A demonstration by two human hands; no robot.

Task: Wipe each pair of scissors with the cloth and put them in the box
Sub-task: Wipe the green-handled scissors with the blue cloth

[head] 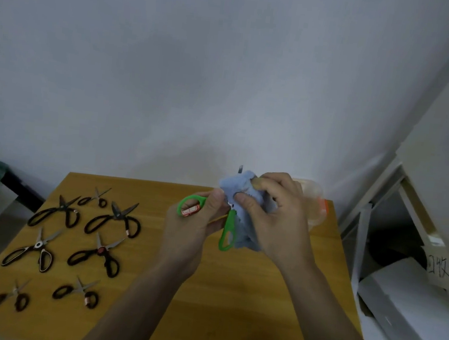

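Green-handled scissors (226,229) are raised above the worktop (218,294), left hand (192,226) fingers curled round one handle; right hand (276,217) fingers pinch the blue cloth (239,188) around the blades. The clear box (316,204) behind is mostly hidden, its contents unclear.

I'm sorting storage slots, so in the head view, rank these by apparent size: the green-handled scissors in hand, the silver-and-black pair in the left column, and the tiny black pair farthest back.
1. silver-and-black pair and green-handled scissors: unsure, since the blue cloth hides the green pair's blades.
2. tiny black pair, smallest, though farthest away.
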